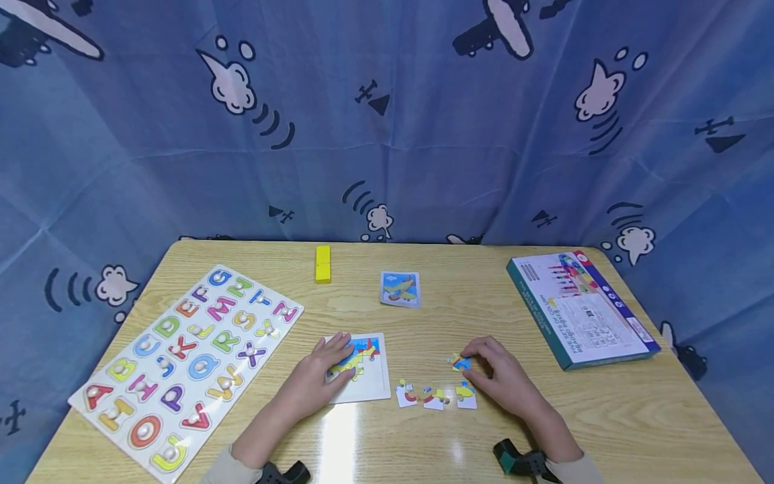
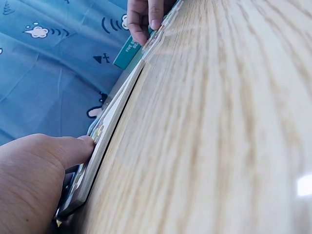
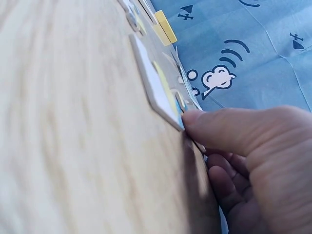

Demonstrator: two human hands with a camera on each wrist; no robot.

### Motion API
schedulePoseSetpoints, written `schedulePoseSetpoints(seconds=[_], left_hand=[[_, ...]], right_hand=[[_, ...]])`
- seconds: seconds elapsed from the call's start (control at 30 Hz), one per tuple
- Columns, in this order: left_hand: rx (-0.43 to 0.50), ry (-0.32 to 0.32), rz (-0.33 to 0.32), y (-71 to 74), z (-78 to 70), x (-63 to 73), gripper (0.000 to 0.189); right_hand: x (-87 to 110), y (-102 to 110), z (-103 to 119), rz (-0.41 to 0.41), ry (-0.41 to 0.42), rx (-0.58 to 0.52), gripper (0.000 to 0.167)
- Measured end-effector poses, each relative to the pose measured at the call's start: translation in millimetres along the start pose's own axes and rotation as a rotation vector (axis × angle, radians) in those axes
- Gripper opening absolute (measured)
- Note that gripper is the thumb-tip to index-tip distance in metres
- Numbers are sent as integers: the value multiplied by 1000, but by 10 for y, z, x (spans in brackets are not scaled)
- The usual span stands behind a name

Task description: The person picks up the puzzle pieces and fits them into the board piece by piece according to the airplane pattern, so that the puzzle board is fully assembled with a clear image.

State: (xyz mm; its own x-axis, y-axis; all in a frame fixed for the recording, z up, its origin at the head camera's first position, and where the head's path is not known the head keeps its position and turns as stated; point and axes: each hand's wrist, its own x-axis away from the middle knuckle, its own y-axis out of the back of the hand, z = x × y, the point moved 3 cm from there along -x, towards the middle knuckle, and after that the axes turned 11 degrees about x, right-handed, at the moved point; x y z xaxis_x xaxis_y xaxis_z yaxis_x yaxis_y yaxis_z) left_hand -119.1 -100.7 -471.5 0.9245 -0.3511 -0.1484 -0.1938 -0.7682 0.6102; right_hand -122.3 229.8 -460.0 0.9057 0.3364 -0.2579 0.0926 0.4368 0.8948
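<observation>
My left hand lies with its fingers spread across a white puzzle board, its thumb on the face near the lower edge. Part of a picture, yellow, red and blue, shows on the board beside the fingers; the rest is under the hand. To the right, my right hand pinches a small blue puzzle piece between thumb and forefinger, low over the table. Just below it lie a blue-and-yellow piece and, further left, a piece with a yellow and red pattern and another piece.
A picture card with a yellow aeroplane lies behind the board, with yellow blocks to its left. An alphabet board covers the left side. At the right rests a flat green-edged box. A blue curtain hangs behind the table.
</observation>
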Motion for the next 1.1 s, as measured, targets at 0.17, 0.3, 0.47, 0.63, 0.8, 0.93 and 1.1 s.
schedulePoseSetpoints(seconds=[0.17, 0.3, 0.47, 0.63, 0.8, 0.93, 1.1], left_hand=[[-2, 0, -2, -3, 3, 2, 48], [-3, 0, -5, -3, -3, 7, 47], [-6, -3, -9, 1, -11, 8, 47], [-1, -5, -6, 4, -13, 4, 47], [0, -2, -4, 6, -9, 7, 47], [0, -1, -6, 4, -4, 9, 47], [1, 0, -5, -3, 3, 4, 47]], right_hand=[[-1, 3, 4, 6, -33, -2, 21], [-2, 2, 0, 20, -71, -2, 23], [4, 4, -7, -2, -50, 12, 29], [4, 9, 6, -24, -3, 15, 31], [-2, 4, 46, -12, -9, 18, 31], [-21, 10, 129, -23, 22, 21, 31], [-60, -8, 251, -21, 76, 13, 31]])
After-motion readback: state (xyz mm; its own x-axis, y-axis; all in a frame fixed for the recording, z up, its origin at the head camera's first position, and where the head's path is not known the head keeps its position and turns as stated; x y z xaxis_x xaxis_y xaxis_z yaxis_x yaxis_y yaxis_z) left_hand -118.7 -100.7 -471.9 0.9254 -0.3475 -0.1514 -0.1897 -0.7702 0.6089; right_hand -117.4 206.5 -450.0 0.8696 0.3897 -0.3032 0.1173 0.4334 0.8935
